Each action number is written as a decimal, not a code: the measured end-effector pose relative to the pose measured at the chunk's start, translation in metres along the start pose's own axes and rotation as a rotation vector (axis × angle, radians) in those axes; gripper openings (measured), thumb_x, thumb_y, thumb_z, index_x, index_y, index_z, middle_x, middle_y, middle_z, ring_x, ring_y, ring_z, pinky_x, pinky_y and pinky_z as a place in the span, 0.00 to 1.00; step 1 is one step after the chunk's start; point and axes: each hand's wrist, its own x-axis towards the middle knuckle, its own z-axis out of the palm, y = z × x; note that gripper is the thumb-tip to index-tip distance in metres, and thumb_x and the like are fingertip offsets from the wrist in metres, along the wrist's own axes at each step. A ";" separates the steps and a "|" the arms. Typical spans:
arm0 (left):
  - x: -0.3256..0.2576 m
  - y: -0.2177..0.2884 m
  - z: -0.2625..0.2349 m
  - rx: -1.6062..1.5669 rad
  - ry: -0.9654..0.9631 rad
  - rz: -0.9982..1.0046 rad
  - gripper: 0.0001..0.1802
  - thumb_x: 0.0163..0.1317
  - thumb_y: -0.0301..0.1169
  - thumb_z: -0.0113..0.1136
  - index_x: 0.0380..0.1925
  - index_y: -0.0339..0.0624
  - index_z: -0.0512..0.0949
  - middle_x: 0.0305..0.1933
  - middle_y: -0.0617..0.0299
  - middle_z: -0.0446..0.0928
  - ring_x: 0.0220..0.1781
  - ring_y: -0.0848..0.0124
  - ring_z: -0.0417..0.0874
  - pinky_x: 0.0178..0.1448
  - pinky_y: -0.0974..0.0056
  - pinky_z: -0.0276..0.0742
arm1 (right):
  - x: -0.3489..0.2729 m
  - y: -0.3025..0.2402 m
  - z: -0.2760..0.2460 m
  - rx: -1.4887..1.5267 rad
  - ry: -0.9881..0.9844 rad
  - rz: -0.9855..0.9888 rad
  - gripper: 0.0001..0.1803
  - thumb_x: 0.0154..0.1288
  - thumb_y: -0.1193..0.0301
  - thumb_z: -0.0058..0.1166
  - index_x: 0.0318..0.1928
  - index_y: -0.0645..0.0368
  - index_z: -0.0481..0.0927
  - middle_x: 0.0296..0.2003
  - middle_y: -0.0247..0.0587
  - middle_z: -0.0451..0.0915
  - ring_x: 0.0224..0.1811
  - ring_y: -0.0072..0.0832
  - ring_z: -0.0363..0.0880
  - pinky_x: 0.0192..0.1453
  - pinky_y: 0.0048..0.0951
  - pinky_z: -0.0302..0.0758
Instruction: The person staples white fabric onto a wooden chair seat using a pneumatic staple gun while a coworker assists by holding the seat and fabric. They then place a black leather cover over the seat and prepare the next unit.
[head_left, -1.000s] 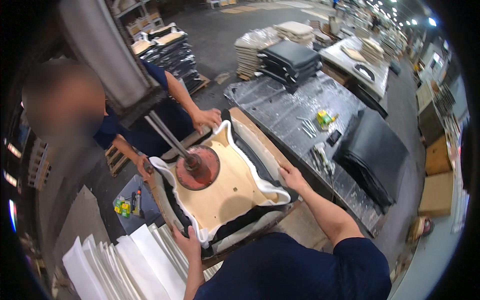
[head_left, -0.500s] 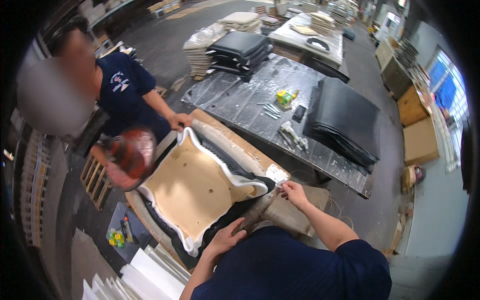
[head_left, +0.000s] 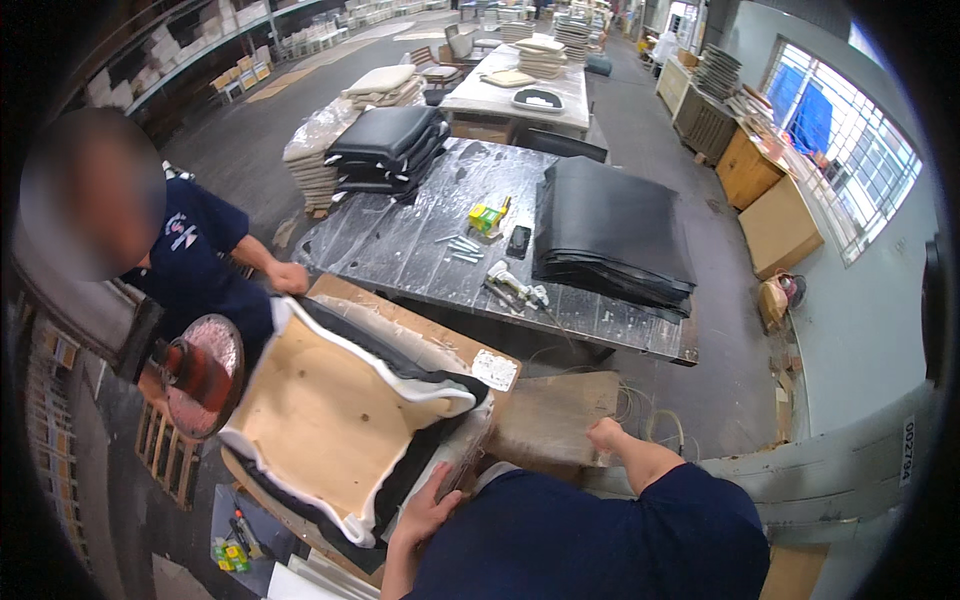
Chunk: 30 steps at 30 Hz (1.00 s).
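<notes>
A chair seat (head_left: 310, 405) lies underside up, a pale wooden board edged with white padding (head_left: 255, 460) and a gathered black cover (head_left: 400, 470). It rests on a work stand (head_left: 470, 345) with a worn, padded edge. My left hand (head_left: 430, 510) lies along the seat's near side with its fingers stretched out against the edge. To the right, my right hand (head_left: 604, 436) has its fingers curled, beside a brown board (head_left: 550, 415); whether it holds anything is hidden. Across the seat, a co-worker's fist (head_left: 287, 277) is by its far corner.
Near the co-worker is a red, round, disc-shaped tool (head_left: 200, 375). A plastic-covered table (head_left: 400, 240) bears stacked black sheets (head_left: 615, 225), black cushions (head_left: 385, 145), a power tool (head_left: 515, 287), bolts (head_left: 462, 247) and a phone (head_left: 518, 241). A hose (head_left: 665, 425) lies at right.
My right hand has drawn away from the stand's corner toward the right. My left hand stays at the seat's edge. The co-worker's hand has shifted off the corner; the view has turned rightward.
</notes>
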 end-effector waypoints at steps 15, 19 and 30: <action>0.044 0.056 0.025 0.309 0.241 0.037 0.36 0.73 0.37 0.66 0.78 0.36 0.71 0.82 0.33 0.68 0.84 0.39 0.68 0.84 0.47 0.67 | -0.003 -0.042 -0.038 0.130 0.008 -0.309 0.21 0.75 0.57 0.63 0.60 0.56 0.90 0.52 0.49 0.92 0.49 0.41 0.93 0.53 0.41 0.87; 0.089 0.064 0.042 0.445 0.325 0.038 0.37 0.72 0.35 0.67 0.78 0.35 0.70 0.83 0.32 0.65 0.84 0.36 0.67 0.83 0.44 0.68 | 0.045 -0.035 -0.081 0.551 -0.008 -0.141 0.20 0.80 0.62 0.62 0.64 0.58 0.87 0.48 0.44 0.91 0.35 0.31 0.91 0.35 0.35 0.83; 0.200 0.119 0.007 0.550 0.254 -0.502 0.40 0.73 0.46 0.67 0.78 0.37 0.68 0.45 0.42 0.91 0.53 0.37 0.90 0.59 0.40 0.83 | 0.224 -0.073 -0.261 1.187 0.167 -0.097 0.11 0.81 0.65 0.61 0.56 0.55 0.84 0.40 0.38 0.88 0.33 0.30 0.87 0.33 0.37 0.83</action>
